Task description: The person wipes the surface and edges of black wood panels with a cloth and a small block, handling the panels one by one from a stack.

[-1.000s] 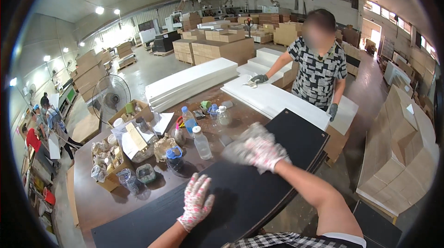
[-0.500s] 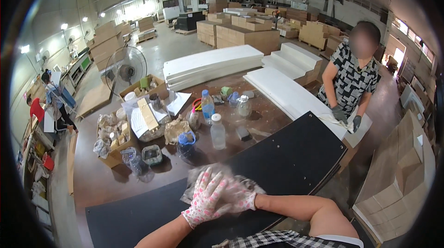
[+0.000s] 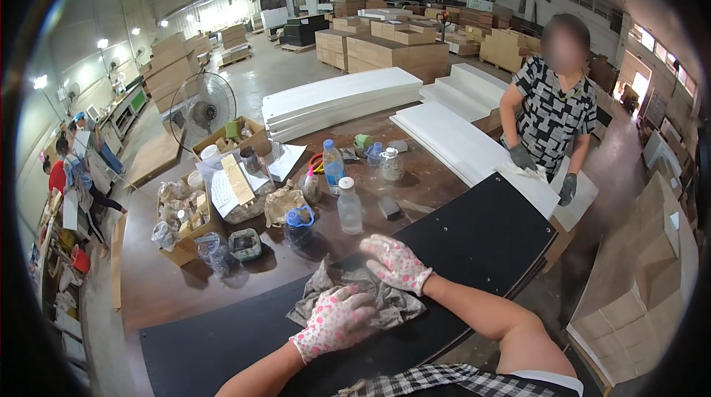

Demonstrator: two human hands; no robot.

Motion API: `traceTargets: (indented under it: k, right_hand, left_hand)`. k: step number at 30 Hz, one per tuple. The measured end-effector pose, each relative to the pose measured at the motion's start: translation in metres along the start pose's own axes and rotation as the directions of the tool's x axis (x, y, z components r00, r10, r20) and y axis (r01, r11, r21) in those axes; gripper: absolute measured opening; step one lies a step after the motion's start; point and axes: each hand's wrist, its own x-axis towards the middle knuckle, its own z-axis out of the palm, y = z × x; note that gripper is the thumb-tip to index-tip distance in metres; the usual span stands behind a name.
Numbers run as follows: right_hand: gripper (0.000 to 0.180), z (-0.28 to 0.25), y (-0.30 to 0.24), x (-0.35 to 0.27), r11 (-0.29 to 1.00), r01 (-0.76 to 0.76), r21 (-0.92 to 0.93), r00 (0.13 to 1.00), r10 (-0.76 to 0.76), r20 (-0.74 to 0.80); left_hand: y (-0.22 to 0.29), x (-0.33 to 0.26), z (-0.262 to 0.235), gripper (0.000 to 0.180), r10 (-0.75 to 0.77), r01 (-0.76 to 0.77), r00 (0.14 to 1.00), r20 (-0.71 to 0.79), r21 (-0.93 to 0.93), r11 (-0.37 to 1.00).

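A crumpled grey rag (image 3: 392, 307) lies on a long black panel (image 3: 459, 249) at the table's near side. My left hand (image 3: 337, 321), in a white glove with pink dots, rests on the rag with its fingers curled over the cloth. My right hand (image 3: 398, 264), gloved alike, is over the rag's far right edge. Its fingers stretch out to the left and hold nothing. Small holes show along the panel's right part.
Beyond the panel stand a clear bottle (image 3: 349, 208), a blue-capped jar (image 3: 298, 227) and an open carton (image 3: 185, 238) of supplies. White panels (image 3: 341, 97) are stacked at the back. At the right a co-worker (image 3: 555, 101) in dark gloves wipes a white board (image 3: 474, 152).
My right hand has lifted off the rag's middle and moved up and right, apart from my left. The rag is more uncovered. The co-worker's hands have come apart.
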Motion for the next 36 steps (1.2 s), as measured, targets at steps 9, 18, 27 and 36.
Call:
traceTargets:
  k: [9, 18, 27, 36]
  right_hand:
    - [0.03, 0.002, -0.006, 0.003, 0.999, 0.038, -0.036, 0.999, -0.039, -0.021]
    - [0.034, 0.001, -0.006, 0.002, 1.0, 0.017, 0.004, 0.998, -0.017, 0.053]
    - [0.028, 0.005, -0.01, 0.105, 0.988, 0.005, 0.156, 0.994, -0.022, 0.111]
    - [0.044, 0.108, -0.004, 0.207, 0.968, 0.081, -0.238, 0.964, -0.015, 0.267]
  left_hand:
    - [-0.014, -0.064, -0.018, 0.049, -0.374, 0.416, 0.898, -0.233, 0.169, 0.894]
    - [0.037, -0.002, 0.024, 0.041, 0.052, -0.052, 0.998, -0.039, -0.012, 0.999]
    - [0.034, -0.001, 0.034, 0.038, 0.067, -0.077, 0.994, -0.088, -0.112, 0.991]
    - [0.037, -0.002, 0.007, 0.046, 0.045, -0.024, 0.995, 0.087, -0.22, 0.975]
